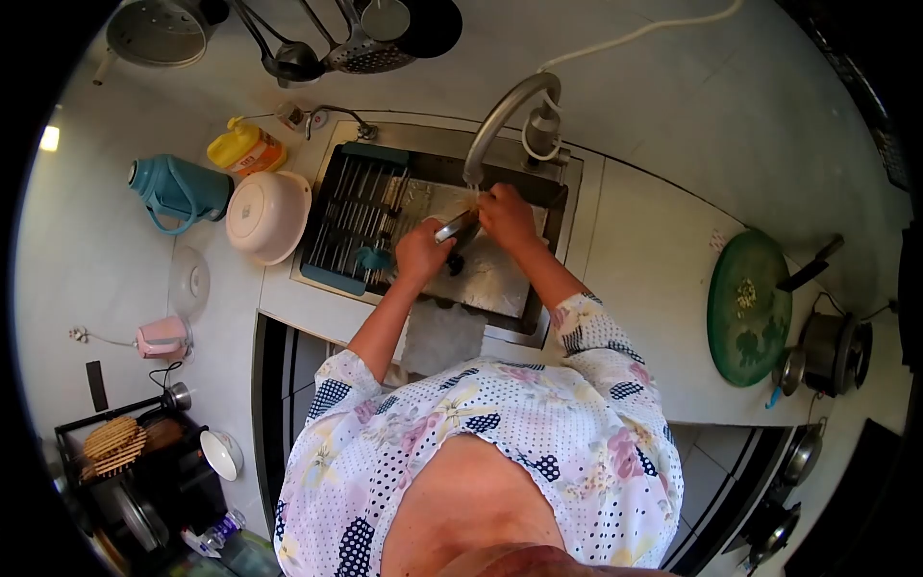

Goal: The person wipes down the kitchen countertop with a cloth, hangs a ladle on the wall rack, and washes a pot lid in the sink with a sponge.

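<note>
Over the steel sink (pixel 510 279), my left hand (pixel 423 252) is closed on a shiny metal-edged item (pixel 452 229) tilted up toward the tap; I cannot tell its kind. My right hand (pixel 506 213) has its fingers curled together at the upper end of that item, right under the mouth of the curved tap (pixel 507 111). What those fingers hold is hidden. A small black thing (pixel 455 263) shows just below the item, between my hands. Left of my left hand lies a teal scrubber (pixel 373 258) on the dish rack (pixel 351 207) that spans the sink's left side.
A pink basin (pixel 260 217), teal thermos jug (pixel 178 190) and yellow bottle (pixel 246 147) stand left of the sink. On the right counter are a green round board (pixel 745 332) with chopped pieces and a dark pot (pixel 829 354). Ladles and a skimmer (pixel 361 56) hang above.
</note>
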